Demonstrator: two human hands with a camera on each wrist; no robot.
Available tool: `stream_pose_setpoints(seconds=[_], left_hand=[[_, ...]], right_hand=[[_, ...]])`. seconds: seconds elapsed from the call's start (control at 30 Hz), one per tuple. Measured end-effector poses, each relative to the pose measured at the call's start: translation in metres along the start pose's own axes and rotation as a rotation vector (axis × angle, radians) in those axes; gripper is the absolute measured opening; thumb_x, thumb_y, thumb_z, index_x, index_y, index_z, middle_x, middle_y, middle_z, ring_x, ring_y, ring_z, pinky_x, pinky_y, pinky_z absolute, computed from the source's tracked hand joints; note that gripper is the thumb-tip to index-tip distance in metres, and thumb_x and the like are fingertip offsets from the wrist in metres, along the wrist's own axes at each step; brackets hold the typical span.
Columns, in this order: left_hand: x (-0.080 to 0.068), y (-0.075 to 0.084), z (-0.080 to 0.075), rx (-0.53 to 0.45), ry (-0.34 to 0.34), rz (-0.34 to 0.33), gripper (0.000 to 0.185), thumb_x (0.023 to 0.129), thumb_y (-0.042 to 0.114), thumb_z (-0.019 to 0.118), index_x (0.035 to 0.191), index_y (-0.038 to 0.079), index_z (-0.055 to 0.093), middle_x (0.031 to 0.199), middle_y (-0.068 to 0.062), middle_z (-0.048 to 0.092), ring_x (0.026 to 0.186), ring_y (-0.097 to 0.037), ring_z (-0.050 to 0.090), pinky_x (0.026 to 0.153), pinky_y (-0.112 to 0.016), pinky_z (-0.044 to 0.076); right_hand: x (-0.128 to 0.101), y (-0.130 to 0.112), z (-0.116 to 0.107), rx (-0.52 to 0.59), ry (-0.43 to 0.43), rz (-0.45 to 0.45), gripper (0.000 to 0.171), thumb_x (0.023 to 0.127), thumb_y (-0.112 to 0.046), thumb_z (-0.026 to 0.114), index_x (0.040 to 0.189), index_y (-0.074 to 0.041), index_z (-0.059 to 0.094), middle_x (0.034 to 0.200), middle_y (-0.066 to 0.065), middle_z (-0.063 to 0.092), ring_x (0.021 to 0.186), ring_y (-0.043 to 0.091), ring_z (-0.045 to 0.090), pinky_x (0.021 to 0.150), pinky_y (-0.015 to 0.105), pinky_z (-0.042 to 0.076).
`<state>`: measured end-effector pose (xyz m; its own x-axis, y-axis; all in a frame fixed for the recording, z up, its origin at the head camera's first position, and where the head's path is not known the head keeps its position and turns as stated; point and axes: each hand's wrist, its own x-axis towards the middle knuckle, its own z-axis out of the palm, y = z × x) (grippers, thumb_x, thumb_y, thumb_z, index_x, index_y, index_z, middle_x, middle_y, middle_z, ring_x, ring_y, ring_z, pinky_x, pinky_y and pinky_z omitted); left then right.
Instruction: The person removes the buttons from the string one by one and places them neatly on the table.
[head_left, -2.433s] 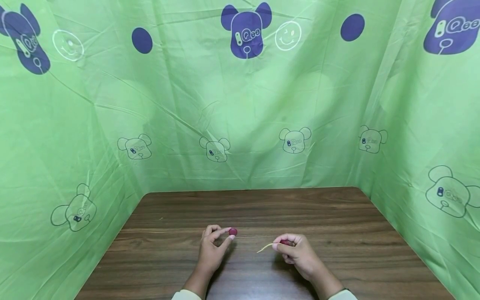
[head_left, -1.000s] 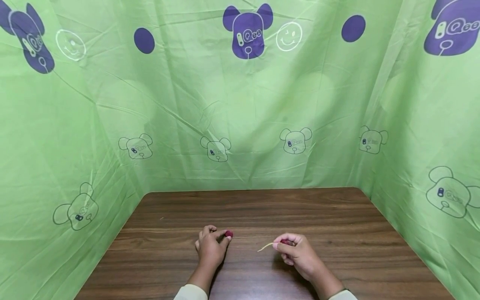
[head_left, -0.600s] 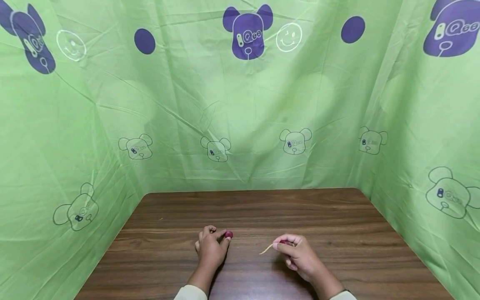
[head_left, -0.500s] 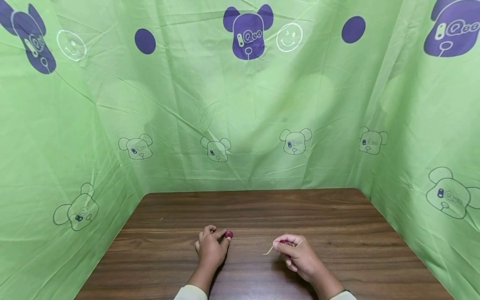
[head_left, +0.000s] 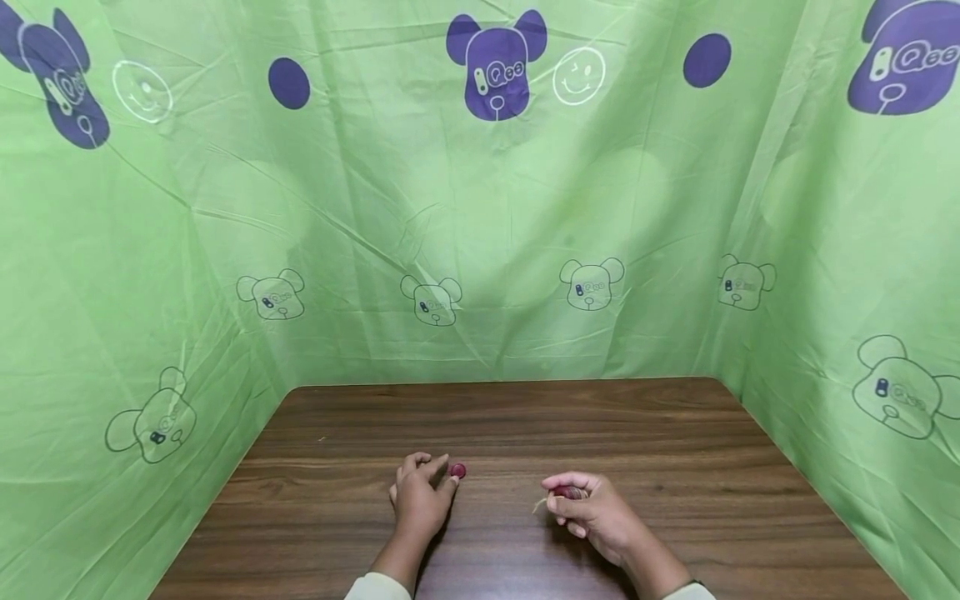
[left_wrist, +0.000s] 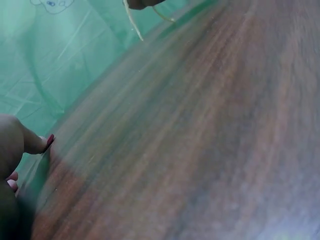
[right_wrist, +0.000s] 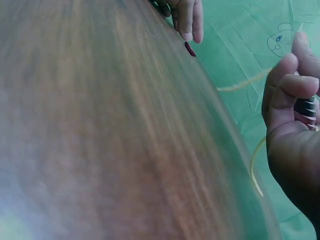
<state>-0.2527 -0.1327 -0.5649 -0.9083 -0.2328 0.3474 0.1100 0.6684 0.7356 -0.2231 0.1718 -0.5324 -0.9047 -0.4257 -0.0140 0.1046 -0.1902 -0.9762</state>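
A small dark red disc (head_left: 458, 471) lies on the wooden table, right at the thumb tip of my left hand (head_left: 422, 500). The index finger of that hand is lifted off to the disc's left. In the right wrist view the disc (right_wrist: 190, 49) appears edge-on just below the fingertips. My right hand (head_left: 596, 512) grips a small dark red object (head_left: 570, 492) with pale bands, mostly covered by the fingers. Black and pale stripes show on this banded object (right_wrist: 306, 107) in the right wrist view. Pale yellow string (right_wrist: 245, 82) trails out from the right hand.
The brown wood-grain table (head_left: 510, 425) has rounded far corners. Green printed fabric (head_left: 495, 208) encloses it at the back and on both sides. A tiny pale scrap (head_left: 322, 438) lies near the table's left side.
My left hand lowered the pinched disc to the table, then its index finger came away. My right fingers parted a little, showing more of the banded object; the string end swung down and rightward.
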Motion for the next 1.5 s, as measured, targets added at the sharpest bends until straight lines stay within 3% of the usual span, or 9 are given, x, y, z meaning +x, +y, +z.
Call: stream_pose_setpoints(seconds=[0.27, 0.4, 0.53, 0.73, 0.97, 1.17, 1.33, 1.5], left_hand=[[0.0, 0.001, -0.001, -0.021, 0.001, -0.012, 0.04, 0.084, 0.01, 0.092, 0.123, 0.009, 0.083, 0.131, -0.017, 0.067, 0.126, -0.039, 0.059, 0.096, -0.061, 0.036], [0.001, 0.001, -0.001, -0.02, 0.008, -0.007, 0.04, 0.084, 0.01, 0.092, 0.123, 0.009, 0.083, 0.13, -0.018, 0.067, 0.125, -0.039, 0.059, 0.094, -0.061, 0.036], [0.0, 0.001, -0.002, -0.024, 0.0, -0.015, 0.043, 0.083, 0.012, 0.093, 0.125, 0.009, 0.082, 0.131, -0.018, 0.067, 0.124, -0.039, 0.059, 0.095, -0.061, 0.037], [0.0, 0.001, -0.002, -0.039, -0.013, -0.029, 0.047, 0.082, 0.014, 0.094, 0.128, 0.01, 0.081, 0.131, -0.018, 0.066, 0.126, -0.039, 0.058, 0.096, -0.061, 0.036], [-0.002, 0.003, -0.004, -0.054, -0.029, -0.055, 0.052, 0.084, 0.017, 0.094, 0.133, 0.011, 0.079, 0.135, -0.014, 0.064, 0.13, -0.038, 0.057, 0.101, -0.063, 0.037], [-0.004, 0.01, -0.006, -0.078, 0.003, -0.039, 0.053, 0.084, 0.015, 0.094, 0.134, 0.011, 0.077, 0.133, -0.012, 0.065, 0.129, -0.038, 0.058, 0.103, -0.067, 0.04], [-0.009, 0.015, -0.006, -0.09, 0.051, 0.009, 0.05, 0.083, 0.013, 0.094, 0.131, 0.011, 0.078, 0.131, -0.013, 0.066, 0.128, -0.039, 0.061, 0.101, -0.069, 0.042], [-0.014, 0.02, -0.003, -0.098, 0.119, 0.129, 0.048, 0.08, 0.008, 0.095, 0.126, 0.01, 0.08, 0.124, -0.011, 0.068, 0.119, -0.035, 0.064, 0.097, -0.062, 0.048]], right_hand=[[-0.001, -0.001, 0.0, 0.002, 0.014, 0.039, 0.037, 0.096, -0.001, 0.08, 0.131, 0.004, 0.071, 0.106, -0.004, 0.073, 0.085, 0.005, 0.066, 0.071, 0.018, 0.056], [-0.001, -0.001, -0.001, 0.024, -0.012, 0.049, 0.05, 0.096, 0.002, 0.075, 0.142, 0.011, 0.06, 0.117, 0.001, 0.071, 0.1, 0.009, 0.07, 0.088, 0.023, 0.062], [0.0, 0.0, -0.002, 0.053, -0.065, 0.017, 0.053, 0.101, 0.003, 0.068, 0.149, 0.016, 0.05, 0.121, 0.004, 0.068, 0.106, 0.01, 0.071, 0.096, 0.023, 0.061], [0.0, 0.001, -0.002, 0.052, -0.113, -0.01, 0.046, 0.106, -0.002, 0.065, 0.149, 0.01, 0.053, 0.118, 0.003, 0.069, 0.1, 0.01, 0.069, 0.087, 0.022, 0.061], [0.003, 0.003, -0.002, 0.084, -0.094, -0.013, 0.026, 0.106, -0.002, 0.064, 0.13, -0.004, 0.055, 0.108, -0.002, 0.073, 0.09, 0.009, 0.071, 0.079, 0.021, 0.061], [0.002, 0.002, -0.003, 0.098, -0.092, -0.039, 0.021, 0.109, -0.004, 0.062, 0.129, -0.009, 0.063, 0.108, -0.002, 0.074, 0.086, 0.007, 0.07, 0.075, 0.02, 0.06], [0.001, -0.001, -0.002, 0.112, -0.046, -0.034, 0.017, 0.111, -0.01, 0.062, 0.127, -0.005, 0.063, 0.103, -0.002, 0.075, 0.078, 0.006, 0.069, 0.067, 0.017, 0.058], [0.0, -0.001, -0.002, 0.143, -0.043, -0.065, 0.016, 0.11, -0.007, 0.061, 0.126, -0.004, 0.065, 0.098, -0.005, 0.075, 0.074, 0.004, 0.069, 0.063, 0.016, 0.058]])
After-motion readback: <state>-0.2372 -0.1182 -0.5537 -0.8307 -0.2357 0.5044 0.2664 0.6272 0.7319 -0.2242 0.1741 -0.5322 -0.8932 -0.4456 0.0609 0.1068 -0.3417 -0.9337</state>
